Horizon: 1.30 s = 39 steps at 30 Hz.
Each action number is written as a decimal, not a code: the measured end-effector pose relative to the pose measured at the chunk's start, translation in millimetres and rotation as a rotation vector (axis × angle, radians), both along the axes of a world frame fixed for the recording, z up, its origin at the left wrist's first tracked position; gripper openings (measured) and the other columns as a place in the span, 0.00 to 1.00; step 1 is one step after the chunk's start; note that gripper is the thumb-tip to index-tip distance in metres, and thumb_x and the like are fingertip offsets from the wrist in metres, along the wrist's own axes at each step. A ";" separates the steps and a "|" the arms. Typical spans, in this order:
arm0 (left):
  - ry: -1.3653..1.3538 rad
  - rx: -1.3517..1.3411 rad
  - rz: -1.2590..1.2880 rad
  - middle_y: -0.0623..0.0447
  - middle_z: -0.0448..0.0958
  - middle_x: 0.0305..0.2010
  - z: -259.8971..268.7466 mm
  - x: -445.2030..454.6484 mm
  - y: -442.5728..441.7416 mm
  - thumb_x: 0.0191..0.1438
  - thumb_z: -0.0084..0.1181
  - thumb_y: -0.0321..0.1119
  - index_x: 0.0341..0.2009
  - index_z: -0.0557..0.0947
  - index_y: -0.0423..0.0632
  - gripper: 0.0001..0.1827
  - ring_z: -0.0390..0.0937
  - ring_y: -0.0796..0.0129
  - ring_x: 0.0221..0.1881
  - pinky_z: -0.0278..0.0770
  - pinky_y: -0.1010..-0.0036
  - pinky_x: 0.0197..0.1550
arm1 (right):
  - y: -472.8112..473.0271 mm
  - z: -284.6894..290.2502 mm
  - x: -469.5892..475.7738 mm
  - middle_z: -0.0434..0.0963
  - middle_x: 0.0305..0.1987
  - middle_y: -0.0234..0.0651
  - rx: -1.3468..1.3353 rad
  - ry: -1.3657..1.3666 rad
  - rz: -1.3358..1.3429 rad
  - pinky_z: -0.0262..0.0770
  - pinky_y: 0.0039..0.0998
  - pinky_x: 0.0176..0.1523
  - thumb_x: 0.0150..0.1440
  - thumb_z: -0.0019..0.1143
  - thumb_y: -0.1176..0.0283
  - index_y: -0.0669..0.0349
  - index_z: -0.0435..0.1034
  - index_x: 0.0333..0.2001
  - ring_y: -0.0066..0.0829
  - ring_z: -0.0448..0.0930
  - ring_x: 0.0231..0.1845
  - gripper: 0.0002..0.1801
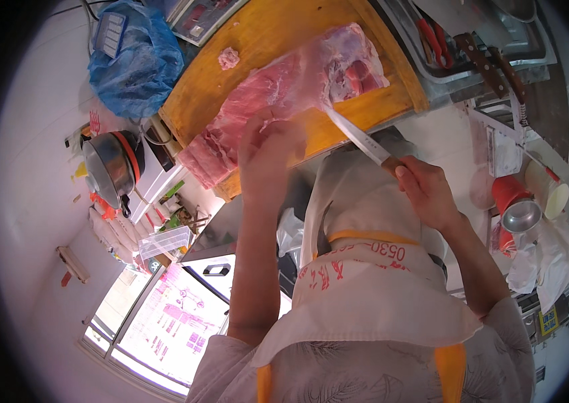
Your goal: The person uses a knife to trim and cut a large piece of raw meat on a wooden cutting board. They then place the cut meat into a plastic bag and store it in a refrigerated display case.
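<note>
A long slab of raw meat [259, 95] lies slantwise across an orange-brown cutting board [188, 90], with a bony end at the right. My right hand [423, 189] grips the handle of a long steel knife [357, 136], whose blade tip reaches the meat's near edge by the bone. My left hand [269, 141], blurred, is over the lower left part of the meat; whether its fingers hold the meat cannot be told. A small scrap of meat [229, 58] sits apart on the board, beyond the slab.
A blue plastic bag [136, 65] is left of the board. At the upper right, a metal tray [465, 75] is beside red-handled tools [433, 43] and wooden-handled knives [485, 65]. A metal pot [110, 161] stands at the left. White plastic bags [559, 257] hang at the right.
</note>
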<state>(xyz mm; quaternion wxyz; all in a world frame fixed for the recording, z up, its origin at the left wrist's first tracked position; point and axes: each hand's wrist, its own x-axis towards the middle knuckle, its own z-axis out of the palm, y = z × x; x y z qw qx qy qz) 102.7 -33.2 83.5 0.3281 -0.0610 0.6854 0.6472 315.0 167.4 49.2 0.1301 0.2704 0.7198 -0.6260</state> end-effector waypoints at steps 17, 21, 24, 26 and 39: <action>0.077 -0.148 -0.267 0.54 0.76 0.28 -26.2 -86.2 101.8 0.71 0.51 0.39 0.25 0.76 0.46 0.20 0.72 0.63 0.28 0.67 0.70 0.33 | 24.2 -8.4 5.0 0.71 0.24 0.26 -0.300 -0.043 -0.333 0.65 0.23 0.26 0.77 0.47 0.59 0.64 0.74 0.39 0.14 0.68 0.22 0.19; 0.377 -0.489 -0.556 0.50 0.81 0.31 -8.3 -64.5 120.8 0.70 0.52 0.33 0.39 0.85 0.42 0.12 0.77 0.63 0.30 0.74 0.68 0.33 | 29.5 -10.3 4.8 0.72 0.24 0.26 -0.312 -0.033 -0.334 0.65 0.23 0.26 0.77 0.47 0.59 0.64 0.74 0.40 0.14 0.68 0.22 0.20; 0.925 -0.544 -0.728 0.45 0.82 0.34 -34.6 -65.1 115.9 0.67 0.54 0.30 0.41 0.84 0.43 0.07 0.82 0.53 0.34 0.78 0.62 0.38 | 31.3 -12.1 5.0 0.70 0.25 0.24 -0.314 -0.025 -0.329 0.62 0.21 0.25 0.77 0.44 0.57 0.63 0.74 0.41 0.12 0.65 0.21 0.20; 1.027 -0.669 -0.769 0.41 0.82 0.39 -41.3 -62.1 117.3 0.66 0.55 0.30 0.45 0.82 0.44 0.07 0.82 0.45 0.39 0.80 0.56 0.42 | 32.4 -12.7 3.9 0.69 0.25 0.24 -0.313 -0.015 -0.330 0.60 0.20 0.25 0.78 0.44 0.57 0.62 0.74 0.42 0.12 0.63 0.21 0.21; 1.107 -0.862 -1.007 0.33 0.79 0.51 -43.3 -64.6 127.6 0.58 0.61 0.33 0.50 0.77 0.38 0.18 0.81 0.34 0.49 0.82 0.47 0.50 | 17.0 -8.7 -8.9 0.68 0.22 0.24 -0.250 0.043 -0.403 0.59 0.21 0.25 0.78 0.42 0.58 0.64 0.74 0.43 0.12 0.62 0.20 0.21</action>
